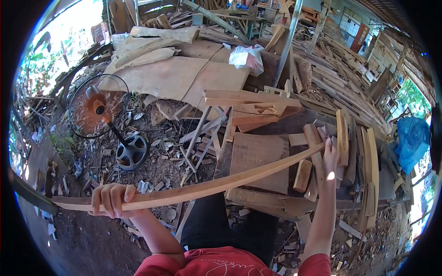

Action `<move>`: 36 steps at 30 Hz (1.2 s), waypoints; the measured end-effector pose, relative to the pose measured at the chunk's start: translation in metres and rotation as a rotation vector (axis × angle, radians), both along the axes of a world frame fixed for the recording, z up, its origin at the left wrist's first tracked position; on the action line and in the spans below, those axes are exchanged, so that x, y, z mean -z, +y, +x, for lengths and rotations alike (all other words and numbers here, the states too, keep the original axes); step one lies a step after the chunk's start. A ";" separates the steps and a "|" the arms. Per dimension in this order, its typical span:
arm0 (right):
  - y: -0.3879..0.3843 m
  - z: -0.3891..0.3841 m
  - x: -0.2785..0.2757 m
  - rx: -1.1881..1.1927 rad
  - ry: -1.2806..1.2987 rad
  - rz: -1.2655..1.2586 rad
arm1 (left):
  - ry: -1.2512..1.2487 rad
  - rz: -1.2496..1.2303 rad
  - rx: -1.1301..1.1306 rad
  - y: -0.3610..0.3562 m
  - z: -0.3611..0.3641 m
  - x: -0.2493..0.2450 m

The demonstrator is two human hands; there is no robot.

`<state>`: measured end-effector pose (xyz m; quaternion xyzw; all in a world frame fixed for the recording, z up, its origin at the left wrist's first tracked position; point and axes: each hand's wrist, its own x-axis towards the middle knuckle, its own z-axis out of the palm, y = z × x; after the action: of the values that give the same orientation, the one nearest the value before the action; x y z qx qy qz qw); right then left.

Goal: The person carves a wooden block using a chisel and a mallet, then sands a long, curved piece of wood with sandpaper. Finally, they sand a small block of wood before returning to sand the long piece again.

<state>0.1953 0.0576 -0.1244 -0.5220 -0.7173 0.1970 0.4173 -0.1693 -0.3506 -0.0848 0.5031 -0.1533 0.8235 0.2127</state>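
A long, slightly curved wooden strip (221, 183) spans the view in front of my body, from lower left up to the right. My left hand (113, 200) is wrapped round it near its left end, fingers over the top. At its right end my right hand (329, 156) grips the strip with the fingers raised. Under the strip, on the low workbench, lies a flat square board (260, 158). Short wood blocks (302, 175) lie beside the right hand, and thicker beams (258, 110) are stacked at the bench's far side.
A standing fan (99, 109) with a round base is on the littered ground at left. Large plywood sheets (184, 80) with a white plastic bag (247, 59) lie beyond. Long planks (372, 175) and a blue bag (411, 142) are at right, with lumber piles behind.
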 end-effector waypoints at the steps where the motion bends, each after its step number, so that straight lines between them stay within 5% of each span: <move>1: -0.001 -0.002 0.000 -0.029 0.006 0.052 | -0.011 -0.002 0.028 0.000 0.002 -0.002; 7: -0.086 -0.043 -0.019 -0.257 0.150 -0.034 | -0.053 -0.017 0.027 -0.002 0.004 -0.004; 9: -0.116 -0.054 -0.022 -0.533 0.001 0.364 | -0.050 0.012 0.050 -0.004 0.002 -0.004; 10: -0.114 -0.051 -0.017 -0.539 0.010 0.357 | -0.044 0.003 0.043 -0.004 0.000 -0.004; 19: -0.027 -0.005 0.000 -0.103 0.030 0.167 | 0.002 0.029 0.063 -0.007 0.005 -0.008; 25: -0.128 -0.042 -0.025 -0.464 -0.191 0.379 | 0.012 0.014 0.065 -0.011 0.003 -0.012; 32: -0.018 0.009 0.012 -0.120 0.212 0.100 | -0.050 -0.005 0.022 -0.013 0.006 -0.014; 35: -0.045 -0.006 -0.018 -0.025 -0.044 -0.012 | -0.063 -0.015 0.000 -0.013 0.009 -0.016; 36: -0.051 -0.011 -0.009 -0.097 -0.050 0.130 | -0.080 -0.020 -0.029 -0.014 0.009 -0.016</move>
<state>0.1841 0.0062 -0.1154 -0.4633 -0.7631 0.1568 0.4224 -0.1602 -0.3644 -0.0688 0.4696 -0.1461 0.8475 0.1994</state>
